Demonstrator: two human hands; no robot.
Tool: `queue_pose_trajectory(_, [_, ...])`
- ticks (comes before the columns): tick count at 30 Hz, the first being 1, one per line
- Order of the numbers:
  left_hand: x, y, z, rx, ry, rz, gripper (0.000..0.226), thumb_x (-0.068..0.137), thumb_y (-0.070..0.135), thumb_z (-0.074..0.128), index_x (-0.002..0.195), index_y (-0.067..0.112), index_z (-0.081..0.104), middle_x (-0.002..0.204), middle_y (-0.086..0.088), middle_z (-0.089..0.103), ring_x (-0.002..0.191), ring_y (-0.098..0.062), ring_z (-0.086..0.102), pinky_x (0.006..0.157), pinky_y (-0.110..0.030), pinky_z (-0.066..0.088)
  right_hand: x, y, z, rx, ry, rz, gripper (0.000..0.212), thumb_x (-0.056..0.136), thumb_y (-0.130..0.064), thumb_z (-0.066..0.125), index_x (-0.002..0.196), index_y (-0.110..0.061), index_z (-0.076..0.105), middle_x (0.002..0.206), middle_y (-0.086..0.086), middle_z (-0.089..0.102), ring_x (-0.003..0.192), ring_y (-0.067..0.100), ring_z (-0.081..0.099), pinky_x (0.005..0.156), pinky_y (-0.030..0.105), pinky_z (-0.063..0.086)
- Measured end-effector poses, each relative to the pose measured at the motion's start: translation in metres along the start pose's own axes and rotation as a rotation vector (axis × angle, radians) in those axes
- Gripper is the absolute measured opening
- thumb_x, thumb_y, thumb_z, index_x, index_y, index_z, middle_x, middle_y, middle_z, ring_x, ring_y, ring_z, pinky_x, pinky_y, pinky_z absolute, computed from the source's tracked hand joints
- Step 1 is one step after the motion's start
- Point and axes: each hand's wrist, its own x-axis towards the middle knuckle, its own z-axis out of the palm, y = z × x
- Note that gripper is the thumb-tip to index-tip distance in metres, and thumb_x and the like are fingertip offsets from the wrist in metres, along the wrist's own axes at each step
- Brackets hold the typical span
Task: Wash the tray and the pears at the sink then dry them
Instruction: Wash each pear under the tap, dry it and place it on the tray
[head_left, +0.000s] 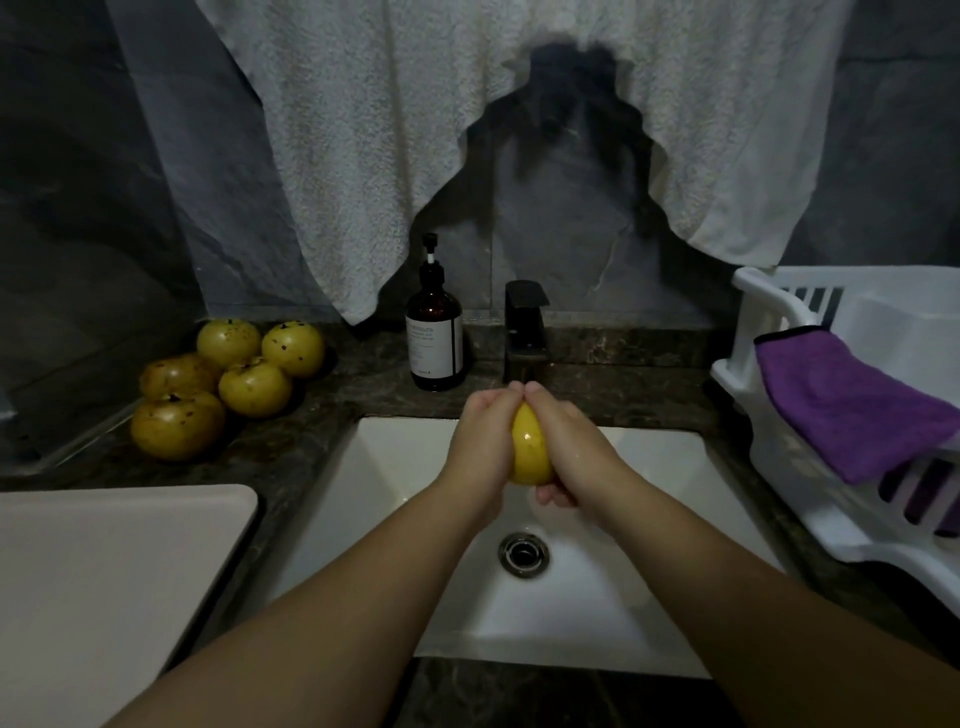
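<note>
Both hands rub one pear over the sink, just in front of the tap.

The left hand (480, 441) and right hand (569, 447) are clamped around the glossy yellow pear (530, 447); turning it should wet every side. Five speckled pears (228, 384) wait left of the sink (649, 519).
</note>
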Motion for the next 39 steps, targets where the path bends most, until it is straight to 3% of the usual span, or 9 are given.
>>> queue_pose_trajectory(4, [0.002,0.004,-0.013,-0.215,-0.26,-0.323,0.059,0.091,0.069,0.061,0.128,0.023,0.066,0.122,-0.019,0.073,0.102,-0.038,0.075,0.083,-0.057,0.061,0.003,0.0,-0.004,-0.254,0.02,-0.307,0.036,0.089,-0.078,0.036,0.112,-0.053,0.048,0.111,-0.004,0.061,0.092,0.017,0.065,0.062,0.029,0.049])
queue_pose_trajectory(9, [0.006,0.0,-0.01,0.184,-0.058,-0.065,0.048,0.095,0.067,0.054,0.123,0.028,0.058,0.122,-0.012,0.066,0.103,-0.031,0.072,0.09,-0.055,0.061,-0.001,-0.002,0.0,0.057,-0.079,0.135,0.063,0.09,-0.084,0.034,0.117,-0.03,0.052,0.096,0.016,0.073,0.061,0.024,0.072,0.042,0.022,0.045])
queue_pose_trajectory(13, [0.0,0.006,-0.016,-0.043,-0.237,-0.316,0.06,0.088,0.074,0.062,0.127,0.029,0.063,0.122,-0.019,0.07,0.088,-0.036,0.078,0.068,-0.044,0.064,0.005,0.006,-0.009,-0.282,0.035,-0.37,0.033,0.1,-0.067,0.036,0.122,-0.047,0.05,0.114,0.0,0.06,0.094,0.017,0.062,0.069,0.035,0.056])
queue_pose_trajectory(17, [0.003,0.004,-0.016,0.301,-0.092,0.009,0.049,0.086,0.073,0.056,0.113,0.033,0.059,0.111,-0.01,0.068,0.089,-0.029,0.076,0.065,-0.045,0.065,0.002,0.001,-0.002,0.071,-0.107,0.048,0.064,0.092,-0.081,0.032,0.124,-0.032,0.056,0.093,0.015,0.069,0.06,0.019,0.066,0.037,0.02,0.04])
queue_pose_trajectory(20, [0.005,0.004,-0.013,0.553,-0.063,0.152,0.053,0.079,0.081,0.047,0.106,0.037,0.056,0.104,-0.004,0.065,0.089,-0.026,0.07,0.058,-0.038,0.063,0.004,0.004,-0.002,0.036,-0.088,0.069,0.067,0.092,-0.083,0.028,0.125,-0.032,0.056,0.086,0.014,0.069,0.055,0.02,0.063,0.043,0.024,0.041])
queue_pose_trajectory(25, [0.001,0.007,-0.021,0.232,-0.259,-0.299,0.069,0.084,0.087,0.05,0.121,0.03,0.063,0.105,-0.012,0.072,0.078,-0.022,0.076,0.062,-0.032,0.06,0.007,0.012,-0.008,-0.457,0.085,-0.413,0.043,0.094,-0.077,0.029,0.121,-0.051,0.049,0.112,-0.008,0.06,0.092,0.009,0.057,0.068,0.031,0.046])
queue_pose_trajectory(31, [0.006,0.004,-0.019,0.081,-0.21,-0.126,0.043,0.092,0.065,0.064,0.122,0.034,0.055,0.124,-0.014,0.064,0.098,-0.033,0.076,0.083,-0.053,0.064,0.009,-0.003,0.007,-0.09,0.065,0.034,0.057,0.099,-0.074,0.02,0.126,-0.033,0.048,0.095,0.015,0.067,0.068,0.024,0.067,0.054,0.029,0.048])
queue_pose_trajectory(36, [0.01,0.006,-0.022,-0.15,-0.208,-0.351,0.06,0.089,0.063,0.07,0.134,0.025,0.061,0.122,-0.019,0.07,0.085,-0.03,0.077,0.058,-0.035,0.062,0.002,-0.002,-0.001,-0.435,0.153,-0.211,0.037,0.109,-0.04,0.031,0.127,-0.023,0.058,0.09,0.002,0.068,0.071,0.018,0.069,0.06,0.033,0.055])
queue_pose_trajectory(39, [0.017,0.007,-0.023,-0.218,-0.146,-0.326,0.06,0.085,0.058,0.077,0.133,0.026,0.061,0.128,-0.017,0.068,0.103,-0.032,0.074,0.066,-0.04,0.064,0.008,-0.019,-0.024,-0.438,0.278,-0.253,0.028,0.105,-0.031,0.043,0.12,-0.026,0.066,0.094,-0.006,0.069,0.069,0.012,0.069,0.06,0.031,0.055])
